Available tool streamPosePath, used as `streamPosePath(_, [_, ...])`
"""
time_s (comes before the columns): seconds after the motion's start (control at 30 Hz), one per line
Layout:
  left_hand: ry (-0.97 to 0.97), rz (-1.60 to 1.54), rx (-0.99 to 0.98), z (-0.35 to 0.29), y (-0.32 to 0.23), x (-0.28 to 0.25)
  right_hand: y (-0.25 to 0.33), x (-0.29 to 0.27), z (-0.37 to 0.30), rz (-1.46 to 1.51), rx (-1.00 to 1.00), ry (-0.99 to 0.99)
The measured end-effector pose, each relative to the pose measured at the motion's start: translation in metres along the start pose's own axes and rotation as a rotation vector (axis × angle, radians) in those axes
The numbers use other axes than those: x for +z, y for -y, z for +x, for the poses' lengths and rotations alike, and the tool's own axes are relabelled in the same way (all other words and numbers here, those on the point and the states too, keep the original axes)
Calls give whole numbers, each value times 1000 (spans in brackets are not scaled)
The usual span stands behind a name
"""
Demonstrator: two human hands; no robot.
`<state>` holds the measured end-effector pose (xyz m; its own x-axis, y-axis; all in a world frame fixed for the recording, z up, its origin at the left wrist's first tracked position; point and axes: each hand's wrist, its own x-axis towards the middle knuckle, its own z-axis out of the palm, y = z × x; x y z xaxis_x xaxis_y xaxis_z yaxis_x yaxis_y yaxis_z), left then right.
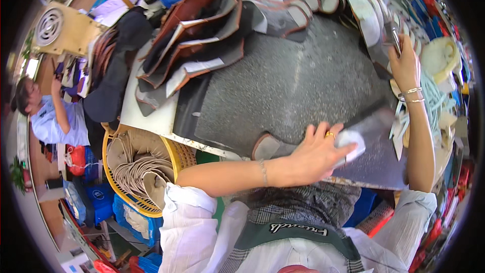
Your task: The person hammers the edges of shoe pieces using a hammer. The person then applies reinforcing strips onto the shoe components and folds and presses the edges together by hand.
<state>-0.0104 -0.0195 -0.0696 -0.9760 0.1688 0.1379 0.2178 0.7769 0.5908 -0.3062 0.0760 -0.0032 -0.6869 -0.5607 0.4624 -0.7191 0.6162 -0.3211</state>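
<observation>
My left hand (316, 154) reaches across the near side of the black work surface (273, 81). Its thumb and fingers close on a dark shoe-upper piece (376, 121) with a white patch; motion blurs this piece. Just left of those fingers lies a grey-ended upper piece (268, 146), partly covered by my forearm. At the far right, my right hand (405, 68) is raised and closed around a dark, silvery hand tool (393, 38) whose exact kind I cannot make out. Overlapping upper pieces (366, 15) lie beside it.
Brown-edged dark upper pieces (197, 40) are stacked at the far left of the surface. More pieces (283, 5) line the back. A yellow basket (179, 156) of beige parts stands left. Pale blue strips (437, 101) hang at right. Another person (58, 116) works at far left.
</observation>
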Motion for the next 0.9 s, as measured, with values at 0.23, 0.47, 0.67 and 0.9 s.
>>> streamPosePath(0.23, [-677,1043,-5,-31,29,-189,-102,31,14,-416,-172,-165])
streamPosePath(0.47, [-436,199,-457,-84,178,-246,-16,31,12,-165,-233,-333])
streamPosePath(0.67, [-601,591,-400,-70,153,-183,135,104,10,1217,278,677])
streamPosePath(0.9, [-755,698,-370,-112,125,-149,241,134,-16,1454,151,684])
